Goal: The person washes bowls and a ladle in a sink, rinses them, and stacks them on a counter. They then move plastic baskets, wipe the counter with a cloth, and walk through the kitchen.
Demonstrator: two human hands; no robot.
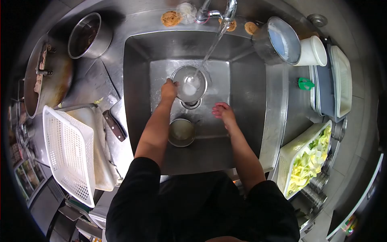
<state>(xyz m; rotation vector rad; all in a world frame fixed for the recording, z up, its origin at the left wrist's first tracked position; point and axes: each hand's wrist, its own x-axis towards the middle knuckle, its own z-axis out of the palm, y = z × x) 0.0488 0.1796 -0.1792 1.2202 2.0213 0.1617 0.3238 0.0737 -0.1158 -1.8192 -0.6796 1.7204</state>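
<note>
Water from the tap (228, 12) runs into a round metal bowl (189, 94) on the floor of the sink (250, 92). My left hand (170, 88) grips the left rim of this bowl, fingers bent over its edge. To the right of the bowl, apart from it, my right hand (224, 113) is open with its fingers stretched out and nothing in them. A second, smaller metal bowl (182, 141) with cloudy liquid stands lower in the sink, close to my left forearm. Behind the first bowl's lower edge, the drain (190, 105) shows partly.
Left of the sink lie a cleaver (115, 125), a white perforated basket (70, 151), a metal pot (90, 36) and a large pan (56, 76). On the right stand a basket of cut leafy vegetables (308, 161), a white tub (313, 51), a metal container (264, 44) and a green-handled brush (306, 84). Scrubbers (171, 18) line the back ledge.
</note>
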